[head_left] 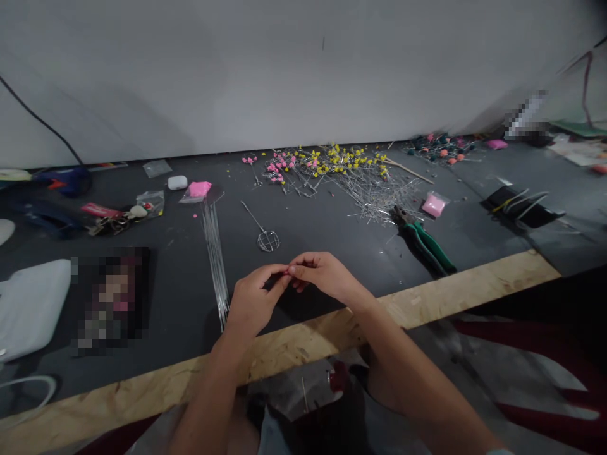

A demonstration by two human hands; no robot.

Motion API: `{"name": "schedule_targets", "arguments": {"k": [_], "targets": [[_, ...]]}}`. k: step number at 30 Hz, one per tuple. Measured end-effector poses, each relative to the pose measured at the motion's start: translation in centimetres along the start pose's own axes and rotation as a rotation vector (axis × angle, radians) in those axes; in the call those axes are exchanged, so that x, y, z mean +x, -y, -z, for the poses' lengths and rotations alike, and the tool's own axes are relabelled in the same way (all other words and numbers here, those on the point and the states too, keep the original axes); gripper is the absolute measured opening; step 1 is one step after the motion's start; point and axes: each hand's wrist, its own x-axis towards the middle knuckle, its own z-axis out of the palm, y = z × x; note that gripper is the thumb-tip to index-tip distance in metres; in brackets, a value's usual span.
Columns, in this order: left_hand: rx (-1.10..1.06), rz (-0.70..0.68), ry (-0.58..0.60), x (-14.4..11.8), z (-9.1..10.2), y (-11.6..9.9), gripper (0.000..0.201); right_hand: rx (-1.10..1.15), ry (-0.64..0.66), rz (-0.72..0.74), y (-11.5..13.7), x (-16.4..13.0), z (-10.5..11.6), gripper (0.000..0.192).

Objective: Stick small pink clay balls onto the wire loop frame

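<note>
**A:** Where are the hands?

**B:** Both meet just above the near part of the dark table (332,227). The left hand (253,303) and the right hand (322,275) have their fingertips pressed together around a tiny pink bead (286,271) (it is too small to say more than that it is pink). Both pinch it between thumb and forefinger; the other fingers are curled.

**A:** What lies about them?

**B:** At twelve o'clock from the hands, near, a wire loop with a mesh head (267,239). At ten o'clock, a bundle of straight wires (215,259) runs towards the table's wooden edge (474,284), just beside the left hand. At two o'clock, green-handled pliers (424,243). Farther back at one o'clock, a heap of pins with pink and yellow heads (341,170), and a small pink bag (434,204) beside the pliers.

**A:** And off to the left?

**B:** At ten o'clock, well apart, another pink bag (198,189), a white case (177,182) and a blue glue gun (66,180).
</note>
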Motion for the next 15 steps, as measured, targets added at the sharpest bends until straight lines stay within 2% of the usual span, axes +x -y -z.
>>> {"name": "schedule_targets", "arguments": {"k": [5,11,13,15], "targets": [[-0.024,0.032,0.005,-0.1,0.3,-0.3,0.017,-0.021,0.012,0.005,0.4,-0.2,0.1,0.015],[0.097,0.18,-0.22,1.2,2.4,1.5,0.029,0.128,-0.109,0.057,1.4,-0.5,0.8,0.016],[0.148,0.226,-0.21,1.8,3.6,2.2,0.032,0.141,-0.146,0.061,1.4,-0.3,1.1,0.016],[0.251,0.259,-0.125,2.6,4.9,2.8,0.031,0.149,-0.182,0.064,1.2,-0.1,1.4,0.019]]}}
